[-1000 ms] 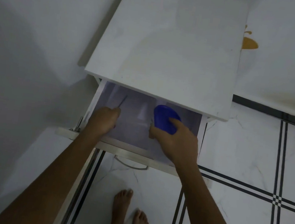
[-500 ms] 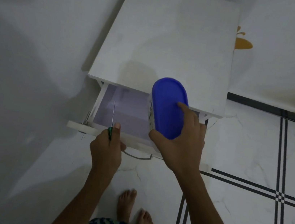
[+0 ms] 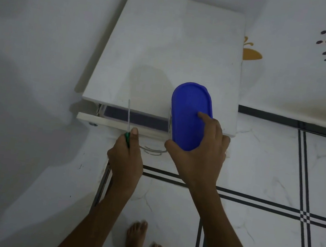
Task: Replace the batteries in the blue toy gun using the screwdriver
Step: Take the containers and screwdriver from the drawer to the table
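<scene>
Currently, the left hand (image 3: 125, 160) grips the screwdriver (image 3: 129, 118), thumb along its green handle. The right hand (image 3: 200, 151) clasps the blue-lidded container (image 3: 189, 110), forefinger on top. Keep the shaft pointing away and the container level. The toy gun is not visible.

A single wide-angle view comes from the person's head as they stand, looking steeply down and a little forward. Their bare feet (image 3: 135, 238) on the tiled floor (image 3: 258, 231) sit at the bottom edge, almost straight beneath the lens. Both forearms run up from that edge to the left grip (image 3: 126, 160) and right grip (image 3: 200, 149) near mid-frame, at arm's reach. Just beyond them the white cabinet (image 3: 168, 50) fills the upper centre, its top seen from above and its drawer (image 3: 105, 122) front facing the camera. A white wall (image 3: 33, 42) takes the left side.
</scene>
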A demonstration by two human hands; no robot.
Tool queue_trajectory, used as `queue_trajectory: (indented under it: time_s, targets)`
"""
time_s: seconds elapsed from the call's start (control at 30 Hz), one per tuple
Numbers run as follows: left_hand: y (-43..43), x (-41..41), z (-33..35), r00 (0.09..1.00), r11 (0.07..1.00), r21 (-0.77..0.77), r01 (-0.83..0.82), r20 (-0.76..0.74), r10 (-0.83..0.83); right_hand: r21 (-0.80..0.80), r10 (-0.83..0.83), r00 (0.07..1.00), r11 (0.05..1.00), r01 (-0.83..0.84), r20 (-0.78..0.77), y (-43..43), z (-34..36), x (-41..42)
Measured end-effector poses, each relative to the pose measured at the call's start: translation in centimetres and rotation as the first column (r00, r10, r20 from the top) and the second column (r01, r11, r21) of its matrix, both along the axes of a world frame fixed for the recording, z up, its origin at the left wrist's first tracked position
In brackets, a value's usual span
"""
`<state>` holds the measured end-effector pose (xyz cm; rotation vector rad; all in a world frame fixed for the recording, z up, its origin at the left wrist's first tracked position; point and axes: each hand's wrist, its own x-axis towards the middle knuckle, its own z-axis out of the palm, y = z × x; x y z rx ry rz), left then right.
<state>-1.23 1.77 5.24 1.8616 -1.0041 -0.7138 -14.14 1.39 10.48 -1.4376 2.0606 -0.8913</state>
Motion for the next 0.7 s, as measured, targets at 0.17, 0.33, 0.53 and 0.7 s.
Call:
queue_trajectory:
  time_s: [0.17,0.33,0.53,0.7]
  targets:
    - [-2.0,-0.3,-0.8,0.995,0.994,-0.052,0.099,0.025,-0.098,-0.009,-0.021,1.0,1.0,0.021,0.009,-0.8,-0.8,0.1]
    - [-3.6,-0.3,-1.3,0.986,0.985,-0.055,0.163,-0.002,-0.164,-0.017,-0.015,1.0,1.0,0.015,0.01,-1.0,-1.1,0.0]
    - [-3.4,0.3,0.6,0.965,0.963,0.071,0.26,-0.049,-0.257,-0.025,-0.032,0.999,0.999,0.033,0.008,-0.3,-0.2,-1.0]
    - [-1.4,0.5,7.0,0.966,0.917,0.311,0.249,-0.143,-0.214,0.009,-0.083,0.997,0.997,0.083,0.006,2.3,4.7,-2.0]
